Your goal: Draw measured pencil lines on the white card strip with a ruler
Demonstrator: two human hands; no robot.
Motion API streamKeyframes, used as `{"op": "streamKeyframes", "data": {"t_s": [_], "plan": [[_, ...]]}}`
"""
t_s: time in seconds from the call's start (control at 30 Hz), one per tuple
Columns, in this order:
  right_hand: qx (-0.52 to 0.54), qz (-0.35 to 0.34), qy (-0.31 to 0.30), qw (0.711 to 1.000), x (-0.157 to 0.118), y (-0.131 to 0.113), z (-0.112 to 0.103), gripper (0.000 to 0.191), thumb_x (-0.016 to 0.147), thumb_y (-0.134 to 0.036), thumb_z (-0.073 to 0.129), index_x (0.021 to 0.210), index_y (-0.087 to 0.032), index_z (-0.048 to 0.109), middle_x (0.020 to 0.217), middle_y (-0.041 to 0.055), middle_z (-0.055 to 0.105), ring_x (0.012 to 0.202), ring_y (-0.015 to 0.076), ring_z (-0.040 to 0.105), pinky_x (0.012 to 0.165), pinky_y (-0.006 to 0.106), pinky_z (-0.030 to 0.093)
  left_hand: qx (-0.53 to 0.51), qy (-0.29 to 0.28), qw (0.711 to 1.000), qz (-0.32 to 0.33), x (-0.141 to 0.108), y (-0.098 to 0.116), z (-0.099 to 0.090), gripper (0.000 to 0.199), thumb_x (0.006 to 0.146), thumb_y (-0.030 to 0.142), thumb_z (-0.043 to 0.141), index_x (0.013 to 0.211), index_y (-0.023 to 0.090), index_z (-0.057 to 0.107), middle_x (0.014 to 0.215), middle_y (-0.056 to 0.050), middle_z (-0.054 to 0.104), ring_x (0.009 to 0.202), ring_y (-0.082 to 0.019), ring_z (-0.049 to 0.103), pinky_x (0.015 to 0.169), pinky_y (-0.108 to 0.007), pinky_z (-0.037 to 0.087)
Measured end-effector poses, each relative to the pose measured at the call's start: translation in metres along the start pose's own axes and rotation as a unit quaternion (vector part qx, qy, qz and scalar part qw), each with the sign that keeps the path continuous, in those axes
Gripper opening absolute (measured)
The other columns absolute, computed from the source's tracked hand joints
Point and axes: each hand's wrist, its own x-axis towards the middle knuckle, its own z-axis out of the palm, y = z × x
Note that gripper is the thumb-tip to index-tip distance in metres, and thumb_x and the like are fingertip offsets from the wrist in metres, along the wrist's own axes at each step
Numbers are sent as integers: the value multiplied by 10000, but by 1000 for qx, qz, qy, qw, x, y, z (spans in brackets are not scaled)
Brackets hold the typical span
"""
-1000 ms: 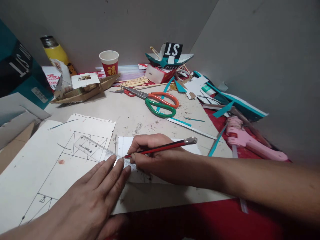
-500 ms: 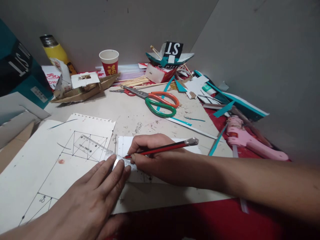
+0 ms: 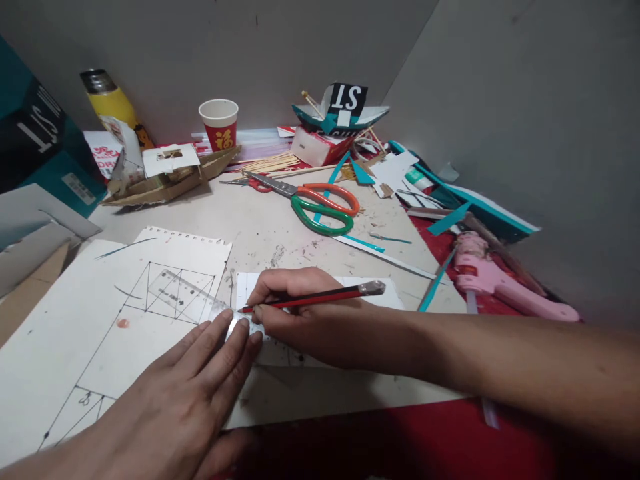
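A red and black pencil [image 3: 320,298] is pinched in my right hand [image 3: 305,320], its tip down at the upper edge of a clear ruler [image 3: 183,293]. My left hand [image 3: 195,387] lies flat with fingers stretched out, pressing the ruler down. The ruler slants across a sheet of drawing paper [image 3: 165,367] and onto a smaller white piece [image 3: 375,285] under my right hand. Ink lines, dots and triangles cover part of the drawing sheet. My right hand hides much of the smaller piece and the ruler's far end.
Large scissors [image 3: 325,207] with orange and green handles lie beyond my hands. A pink glue gun [image 3: 505,287] rests at right among teal scraps. Behind stand a paper cup [image 3: 219,123], a cardboard boat [image 3: 175,183], a teal boat [image 3: 340,119] and a yellow bottle [image 3: 113,100].
My right hand and the pencil have shifted slightly left along the ruler's edge, and the pencil leans a little lower. My left hand and the ruler stay in place.
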Motion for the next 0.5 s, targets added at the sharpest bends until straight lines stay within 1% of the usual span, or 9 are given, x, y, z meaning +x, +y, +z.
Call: {"op": "streamKeyframes", "data": {"t_s": [0.17, 0.33, 0.5], "plan": [[-10, -6, -3, 1000, 1, 1, -1, 89, 829, -183, 569, 781, -179, 644, 711, -32, 624, 656, 101, 521, 574, 199, 398, -12, 7, 1000, -1, -1, 0, 0, 700, 958, 494, 594, 1468, 21, 511, 1490, -199, 572, 1365, -400, 541, 990, -453, 591], [-14, 16, -20, 1000, -4, -2, -6, 95, 829, -160, 563, 803, -176, 653, 722, -28, 633, 658, 101, 531, 557, 192, 389, -8, 1, 1000, 2, -4, -2, 0, 743, 947, 530, 597, 1474, 14, 503, 1512, -221, 537, 1366, -410, 538, 966, -455, 606], [-36, -13, -29, 999, -10, -9, -10, 116, 820, -85, 552, 772, -162, 625, 672, -43, 597, 601, 81, 493, 560, 185, 394, -20, 7, 1000, -2, -5, -1, 2, 733, 948, 501, 618, 1490, 26, 489, 1538, -216, 511, 1392, -404, 512, 1029, -456, 570]]}}
